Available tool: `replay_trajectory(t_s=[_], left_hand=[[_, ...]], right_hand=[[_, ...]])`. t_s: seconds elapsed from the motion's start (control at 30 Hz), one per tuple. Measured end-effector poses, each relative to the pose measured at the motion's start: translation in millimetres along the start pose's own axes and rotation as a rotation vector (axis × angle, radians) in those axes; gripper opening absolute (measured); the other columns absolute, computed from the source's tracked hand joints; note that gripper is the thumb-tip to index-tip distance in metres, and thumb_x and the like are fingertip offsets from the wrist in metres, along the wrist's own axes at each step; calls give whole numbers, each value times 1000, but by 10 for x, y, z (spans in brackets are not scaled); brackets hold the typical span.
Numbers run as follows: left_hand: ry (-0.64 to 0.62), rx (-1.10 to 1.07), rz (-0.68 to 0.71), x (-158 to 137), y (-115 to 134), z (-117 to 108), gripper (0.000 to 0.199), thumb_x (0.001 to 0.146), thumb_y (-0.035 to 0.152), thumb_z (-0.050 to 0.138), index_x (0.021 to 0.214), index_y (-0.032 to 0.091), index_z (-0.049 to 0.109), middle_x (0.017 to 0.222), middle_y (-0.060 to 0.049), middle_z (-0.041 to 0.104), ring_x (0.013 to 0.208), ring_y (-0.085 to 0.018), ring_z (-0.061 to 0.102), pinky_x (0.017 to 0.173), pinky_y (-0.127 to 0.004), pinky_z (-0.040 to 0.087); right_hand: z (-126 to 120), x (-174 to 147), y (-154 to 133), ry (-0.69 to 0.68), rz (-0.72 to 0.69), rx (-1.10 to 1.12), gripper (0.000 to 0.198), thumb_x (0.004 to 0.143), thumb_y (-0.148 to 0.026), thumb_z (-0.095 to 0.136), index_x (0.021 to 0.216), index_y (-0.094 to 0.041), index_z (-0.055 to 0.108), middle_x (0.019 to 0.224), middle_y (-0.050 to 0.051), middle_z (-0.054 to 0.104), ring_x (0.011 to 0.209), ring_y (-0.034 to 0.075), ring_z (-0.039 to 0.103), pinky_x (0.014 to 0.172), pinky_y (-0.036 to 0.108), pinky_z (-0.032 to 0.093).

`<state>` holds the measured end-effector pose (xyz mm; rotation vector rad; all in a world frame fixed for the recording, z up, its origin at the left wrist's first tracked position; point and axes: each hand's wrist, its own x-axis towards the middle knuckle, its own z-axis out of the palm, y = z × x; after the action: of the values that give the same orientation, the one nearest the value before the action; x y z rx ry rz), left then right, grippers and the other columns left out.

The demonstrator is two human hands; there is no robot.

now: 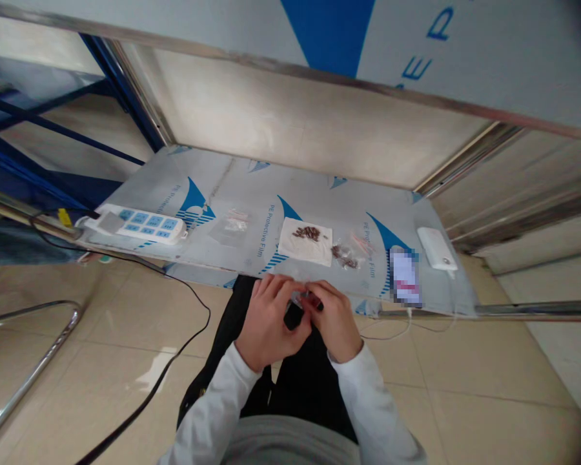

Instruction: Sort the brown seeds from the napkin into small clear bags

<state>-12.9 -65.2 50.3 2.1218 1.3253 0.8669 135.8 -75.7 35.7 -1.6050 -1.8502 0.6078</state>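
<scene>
1 view, head-worn camera: faces forward and down; left hand and right hand near, low centre; film-printed shelf beyond.

Your long white sleeves end at the wrists, leaving your left hand and right hand bare; you wear a grey top and black trousers.

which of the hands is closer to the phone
Right. The right hand is to the left of the phone and a little nearer the person's body; the left hand is farther left, on the right hand's far side from it.
</scene>
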Motion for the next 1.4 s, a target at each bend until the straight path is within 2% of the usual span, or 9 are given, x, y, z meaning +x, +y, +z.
replay_trajectory(t_s=[0.07, 0.13, 0.3, 0.47, 0.83, 1.03, 1.2, 1.27, 1.4], left_hand=[[-34, 53, 143, 43, -56, -20, 68, 64, 33, 72, 126, 17, 48, 131, -14, 53, 123, -33, 46, 103, -48, 35], [-64, 59, 191, 83, -149, 14, 83, 62, 35, 74, 134, 16, 38, 138, -16, 46, 129, -33, 39, 108, -49, 30], [-60, -12, 116, 103, -342, 187, 43, 71, 23, 67, 111, 20, 49, 106, -8, 61, 101, -25, 58, 91, -40, 46], [-31, -37, 40, 92, -377, 221, 57, 66, 15, 67, 118, 20, 43, 108, -7, 59, 99, -23, 57, 87, -38, 48], [10, -73, -79, 54, -393, 267, 45, 63, 13, 64, 104, 20, 47, 101, -6, 61, 93, -23, 59, 81, -36, 46], [1, 41, -94, 59, -360, 305, 19, 70, 11, 59, 85, 20, 51, 82, -2, 64, 81, -22, 60, 74, -35, 43], [136, 26, -182, 30, -503, 333, 14, 77, 24, 65, 79, 20, 51, 76, -1, 65, 75, -18, 61, 70, -30, 45], [156, 12, -224, 9, -539, 348, 18, 75, 28, 68, 81, 21, 53, 76, 0, 65, 74, -18, 61, 70, -29, 46], [110, -25, -255, -26, -521, 372, 17, 75, 28, 69, 82, 21, 55, 78, 0, 66, 74, -17, 60, 70, -28, 47]], right_hand=[[-75, 44, -31, -56, 14, 13, 16, 79, -7, 58, 88, -17, 67, 79, 3, 66, 64, 14, 61, 64, 25, 49], [-126, 82, -59, -133, 2, 23, 13, 80, -9, 58, 83, -18, 67, 74, 1, 66, 63, 13, 60, 63, 24, 47], [-124, 172, -100, -164, -8, 31, 15, 82, -10, 56, 87, -20, 66, 74, -1, 68, 62, 12, 60, 65, 23, 45], [-51, 275, -112, -236, -49, 46, 19, 84, -10, 54, 88, -21, 69, 80, 1, 68, 68, 13, 60, 67, 24, 44], [-45, 402, -7, -359, -188, -75, 15, 78, -16, 67, 68, -24, 73, 101, 4, 51, 88, 17, 52, 82, 35, 45], [11, 392, -78, -290, -178, -126, 6, 73, -19, 72, 68, -21, 72, 105, 6, 49, 87, 18, 52, 84, 40, 47], [-46, 792, 396, -104, -124, 115, 12, 82, -29, 64, 83, -22, 73, 94, 5, 60, 83, 16, 59, 73, 31, 50], [-20, 1074, 735, 37, 58, -31, 19, 79, -25, 65, 96, -18, 70, 92, 6, 63, 74, 15, 59, 67, 28, 50], [138, 1523, 1248, -16, 217, -336, 28, 69, -14, 69, 97, -14, 68, 94, 8, 62, 78, 16, 60, 79, 31, 49]])
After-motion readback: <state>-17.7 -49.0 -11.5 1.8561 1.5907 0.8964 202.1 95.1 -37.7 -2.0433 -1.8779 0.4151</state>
